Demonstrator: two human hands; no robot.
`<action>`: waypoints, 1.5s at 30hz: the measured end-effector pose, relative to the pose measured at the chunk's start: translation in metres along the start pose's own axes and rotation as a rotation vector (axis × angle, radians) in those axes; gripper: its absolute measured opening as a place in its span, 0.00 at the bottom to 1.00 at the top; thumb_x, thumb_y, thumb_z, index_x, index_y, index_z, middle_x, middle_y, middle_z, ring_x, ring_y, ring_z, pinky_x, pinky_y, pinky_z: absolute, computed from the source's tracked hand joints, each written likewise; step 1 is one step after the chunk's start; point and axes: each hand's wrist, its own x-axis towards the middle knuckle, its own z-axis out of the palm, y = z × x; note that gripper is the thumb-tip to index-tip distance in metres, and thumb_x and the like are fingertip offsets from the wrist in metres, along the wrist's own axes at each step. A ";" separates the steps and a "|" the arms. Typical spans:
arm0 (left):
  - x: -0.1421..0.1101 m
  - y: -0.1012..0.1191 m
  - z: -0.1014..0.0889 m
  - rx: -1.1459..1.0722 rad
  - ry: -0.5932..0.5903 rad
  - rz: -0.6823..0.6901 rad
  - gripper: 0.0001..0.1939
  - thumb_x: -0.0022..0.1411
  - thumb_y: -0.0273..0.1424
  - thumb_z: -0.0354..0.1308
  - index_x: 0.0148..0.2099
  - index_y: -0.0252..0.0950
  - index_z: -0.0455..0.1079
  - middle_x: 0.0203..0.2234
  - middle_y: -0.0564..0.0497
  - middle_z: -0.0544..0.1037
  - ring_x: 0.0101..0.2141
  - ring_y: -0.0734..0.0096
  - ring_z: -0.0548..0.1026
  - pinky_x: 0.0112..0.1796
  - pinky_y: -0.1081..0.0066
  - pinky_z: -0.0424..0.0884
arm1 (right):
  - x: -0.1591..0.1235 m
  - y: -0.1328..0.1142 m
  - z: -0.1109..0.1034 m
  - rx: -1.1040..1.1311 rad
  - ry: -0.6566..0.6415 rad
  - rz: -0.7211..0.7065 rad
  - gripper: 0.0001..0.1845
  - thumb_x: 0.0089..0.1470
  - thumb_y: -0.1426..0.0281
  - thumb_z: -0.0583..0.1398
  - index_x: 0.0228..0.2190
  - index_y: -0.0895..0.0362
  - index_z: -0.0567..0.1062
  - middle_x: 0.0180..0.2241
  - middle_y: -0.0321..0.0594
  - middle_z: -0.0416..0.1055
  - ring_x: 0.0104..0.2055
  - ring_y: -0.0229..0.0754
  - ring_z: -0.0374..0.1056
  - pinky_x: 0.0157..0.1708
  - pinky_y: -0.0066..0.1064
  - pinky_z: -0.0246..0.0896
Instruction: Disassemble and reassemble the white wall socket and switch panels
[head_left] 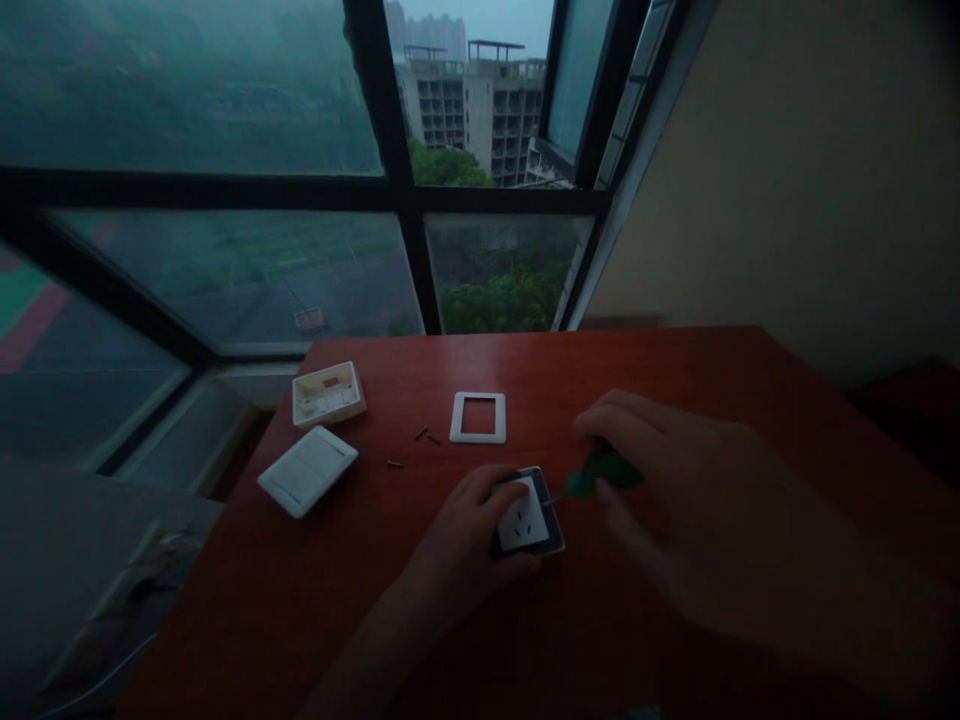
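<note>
My left hand [480, 530] grips a wall socket [525, 518] with a white face and dark surround, low in the middle of the table. Its fingers wrap over the socket's left side and partly hide it. My right hand [660, 490] is closed around the green handle of a screwdriver [604, 470]. The thin metal shaft points left, and its tip meets the right edge of the socket's white face. Beyond the socket lies a white square frame [478, 435], flat on the table.
On the table's left side are an open white mounting box [326, 412] and a white switch plate [296, 488]. Several small screws [395, 464] lie between them and the frame. The reddish wooden table [637, 360] ends at a window [300, 270] at the back.
</note>
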 end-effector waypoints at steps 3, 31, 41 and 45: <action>-0.004 -0.002 -0.001 0.008 0.008 -0.019 0.39 0.44 0.29 0.72 0.58 0.44 0.61 0.58 0.45 0.63 0.57 0.51 0.63 0.55 0.51 0.64 | -0.001 0.003 -0.001 -0.002 -0.027 0.003 0.10 0.55 0.71 0.55 0.41 0.50 0.67 0.37 0.35 0.71 0.33 0.41 0.68 0.27 0.32 0.53; -0.024 -0.024 0.005 -0.119 0.115 -0.033 0.39 0.48 0.29 0.70 0.60 0.45 0.59 0.60 0.45 0.63 0.57 0.54 0.64 0.55 0.53 0.66 | 0.006 -0.009 0.007 -0.149 0.080 -0.013 0.07 0.59 0.62 0.55 0.34 0.52 0.66 0.28 0.34 0.66 0.25 0.40 0.62 0.21 0.31 0.40; -0.025 -0.024 0.008 -0.140 0.131 -0.050 0.40 0.48 0.28 0.70 0.61 0.44 0.58 0.59 0.45 0.64 0.58 0.55 0.64 0.56 0.54 0.64 | 0.003 -0.017 0.006 -0.201 0.062 0.063 0.05 0.58 0.63 0.53 0.34 0.51 0.67 0.27 0.33 0.68 0.23 0.40 0.63 0.20 0.31 0.37; -0.025 -0.026 0.009 -0.152 0.143 -0.041 0.40 0.48 0.29 0.70 0.61 0.44 0.57 0.59 0.45 0.64 0.58 0.55 0.63 0.57 0.54 0.63 | 0.005 -0.017 0.002 -0.007 -0.004 -0.021 0.07 0.52 0.71 0.57 0.35 0.51 0.65 0.37 0.35 0.68 0.33 0.40 0.66 0.23 0.29 0.46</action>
